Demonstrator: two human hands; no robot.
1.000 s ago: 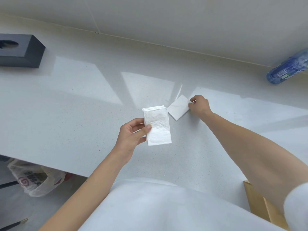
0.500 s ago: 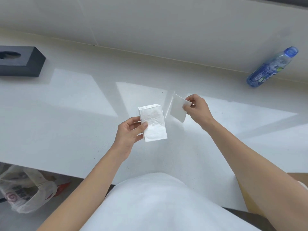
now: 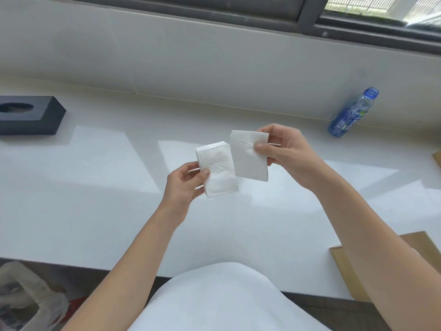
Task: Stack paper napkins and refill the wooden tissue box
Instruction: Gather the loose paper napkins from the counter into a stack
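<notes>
Head view: the left hand (image 3: 183,185) is pinching a white folded napkin stack (image 3: 218,172) above the desk (image 3: 95,187); right-hand fingers (image 3: 261,147) are pinching one loose white napkin (image 3: 248,161) beside it, which risks landing skewed on the stack.

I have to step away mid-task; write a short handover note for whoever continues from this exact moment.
Left hand: holds the napkin stack above the counter, thumb on top.
Right hand: pinches a single napkin beside the stack, its edge overlapping the stack's right side, not yet laid on it.
Tissue box: dark, far left on the counter, out of both hands' grasp; nothing shows in its oval opening.
Done: several napkins gathered.
Left: add this napkin, square the stack, load it into the box.
</notes>
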